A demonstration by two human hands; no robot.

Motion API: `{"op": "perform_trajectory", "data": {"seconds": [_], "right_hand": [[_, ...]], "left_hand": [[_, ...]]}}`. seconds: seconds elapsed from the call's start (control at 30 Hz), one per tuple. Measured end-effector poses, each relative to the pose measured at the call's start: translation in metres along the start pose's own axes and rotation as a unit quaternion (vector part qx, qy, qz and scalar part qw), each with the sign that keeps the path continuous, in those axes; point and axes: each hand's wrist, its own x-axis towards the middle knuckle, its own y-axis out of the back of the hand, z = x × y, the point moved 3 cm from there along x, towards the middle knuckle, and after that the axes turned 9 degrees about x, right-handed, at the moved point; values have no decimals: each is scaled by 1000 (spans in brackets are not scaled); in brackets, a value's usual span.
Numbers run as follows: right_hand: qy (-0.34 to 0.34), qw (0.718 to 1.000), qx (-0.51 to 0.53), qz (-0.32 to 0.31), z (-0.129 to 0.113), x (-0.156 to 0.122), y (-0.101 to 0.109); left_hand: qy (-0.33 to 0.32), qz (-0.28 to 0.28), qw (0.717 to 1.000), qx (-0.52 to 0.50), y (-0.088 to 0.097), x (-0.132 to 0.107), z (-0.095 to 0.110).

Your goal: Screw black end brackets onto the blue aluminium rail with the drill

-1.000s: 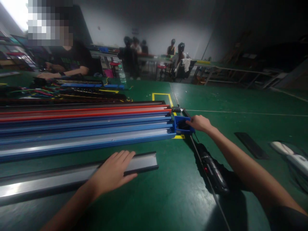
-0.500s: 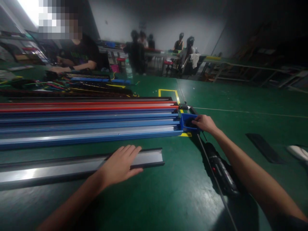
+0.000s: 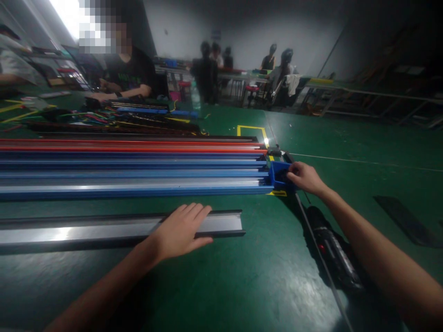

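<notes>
Across a long silver channel with black edges [image 3: 221, 222] lies my left hand [image 3: 182, 228], its fingers over the far edge and its thumb along the near one, gripping it near its right end. My right hand [image 3: 306, 177] is at a small blue bin [image 3: 281, 180], thumb and fingertips drawn together over its right side. Dark contents show inside the bin, but what the fingertips pinch, if anything, is hidden. A black power screwdriver [image 3: 334, 251] with a red light lies on the green table below my right forearm.
Several blue channels [image 3: 138, 175] and a red-edged channel [image 3: 138, 145] lie side by side beyond the left hand. Coloured wires [image 3: 93, 117] lie at the far left near a seated person [image 3: 129, 76]. A dark flat strip [image 3: 404, 219] lies at right.
The view has shifted, so the table's contents appear farther right. Both hands keep their places, the left on the channel and the right at the blue bin.
</notes>
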Motion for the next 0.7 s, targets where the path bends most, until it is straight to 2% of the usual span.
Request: {"op": "perform_trajectory", "data": {"seconds": [0.3,0.53,0.7], "right_hand": [[-11,997,30,-63,-2,-4,-5],[27,993,38,-110,-2,-6,-12],[45,994,25,-100,-4,-7,-7]], "left_hand": [[1,-16,1000,13,-1,0,-2],[3,-5,1000,5,-2,-2,-2],[-1,26,1000,-4,-1,-4,-2]]}}
